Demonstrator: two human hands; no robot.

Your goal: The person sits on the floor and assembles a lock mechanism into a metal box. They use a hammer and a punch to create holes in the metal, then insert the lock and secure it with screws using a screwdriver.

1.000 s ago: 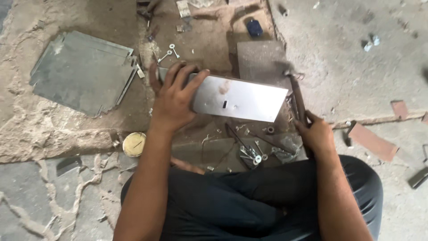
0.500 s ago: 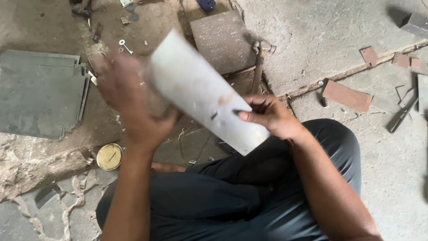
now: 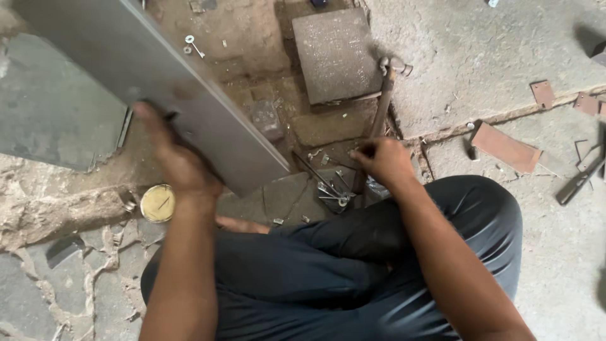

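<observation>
Left hand (image 3: 180, 161) clamps the tilted metal sheet (image 3: 158, 82) one-handed; it could slip. Right hand (image 3: 382, 161) closes on the hammer handle (image 3: 372, 136).

Soft even daylight; near sheet perhaps motion-blurred.

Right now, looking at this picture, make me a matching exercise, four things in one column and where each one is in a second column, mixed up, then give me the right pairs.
Things:
1. metal sheet
2. hammer
3. round yellow tin
4. square stone slab

Places:
A. on the ground just below the left forearm
B. flat on the ground at the top middle, beside the hammer's head
C. raised off the ground in the left hand
D. lying with its handle running down to the right hand

Pairs: 1-C, 2-D, 3-A, 4-B
</observation>
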